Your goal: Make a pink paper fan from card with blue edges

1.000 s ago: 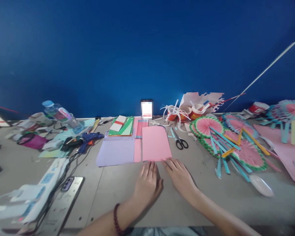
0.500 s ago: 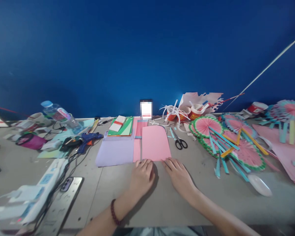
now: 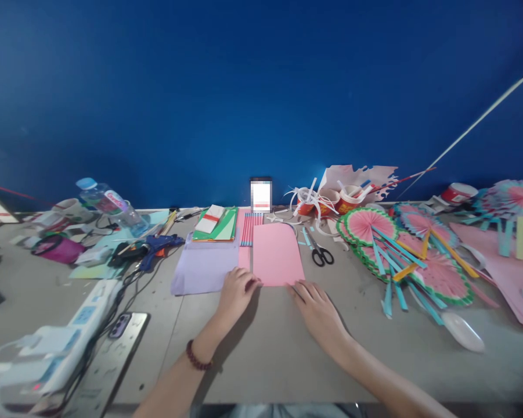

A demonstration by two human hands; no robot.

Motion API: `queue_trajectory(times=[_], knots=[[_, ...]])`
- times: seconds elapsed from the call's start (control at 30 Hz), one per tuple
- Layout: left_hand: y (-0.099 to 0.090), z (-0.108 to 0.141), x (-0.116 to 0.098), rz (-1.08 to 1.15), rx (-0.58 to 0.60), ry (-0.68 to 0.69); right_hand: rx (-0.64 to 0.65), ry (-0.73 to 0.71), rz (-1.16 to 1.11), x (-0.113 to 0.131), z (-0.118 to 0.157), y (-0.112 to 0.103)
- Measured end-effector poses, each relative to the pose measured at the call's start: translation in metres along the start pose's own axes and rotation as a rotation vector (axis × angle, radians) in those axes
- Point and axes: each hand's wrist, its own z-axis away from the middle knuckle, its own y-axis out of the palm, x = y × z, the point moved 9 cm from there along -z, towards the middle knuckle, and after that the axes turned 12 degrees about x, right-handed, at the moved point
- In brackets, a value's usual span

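Observation:
A sheet of pink paper (image 3: 278, 255), rounded at its far right corner, lies flat in front of me. My left hand (image 3: 238, 290), with a dark bead bracelet at the wrist, has its fingers curled together at the sheet's near left corner. At the near right corner, my right hand (image 3: 313, 299) rests palm down with its fingers stretched out, their tips touching the edge. Left of the sheet is a lilac paper stack (image 3: 204, 270), partly overlapped by my left hand. Blue-and-pink striped sticks (image 3: 247, 229) lie just behind on more pink paper.
Black-handled scissors (image 3: 322, 255) lie to the right, before several watermelon paper fans (image 3: 370, 226) and a white spoon-like piece (image 3: 462, 332). On the left are a blue glue gun (image 3: 157, 249), a power strip (image 3: 80, 325), a phone (image 3: 124, 331) and a bottle (image 3: 113, 203). Paper cups (image 3: 348, 200) stand behind.
My left hand has shifted left and slightly away from me, its fingertips now at the sheet's left corner. My right hand stays about where it was. The view has shifted slightly.

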Motion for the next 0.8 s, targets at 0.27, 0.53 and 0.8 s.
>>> queue_trajectory(times=[0.27,0.53,0.8], knots=[[0.011,-0.006,0.009,0.017,0.053,-0.071,-0.039,-0.021,-0.031,0.0,0.001,0.002],[0.011,-0.006,0.008,-0.059,0.055,-0.099,-0.047,-0.007,-0.018,0.001,0.001,-0.002],[0.001,-0.002,0.005,-0.2,-0.051,-0.103,-0.04,-0.011,-0.011,0.001,0.001,-0.004]])
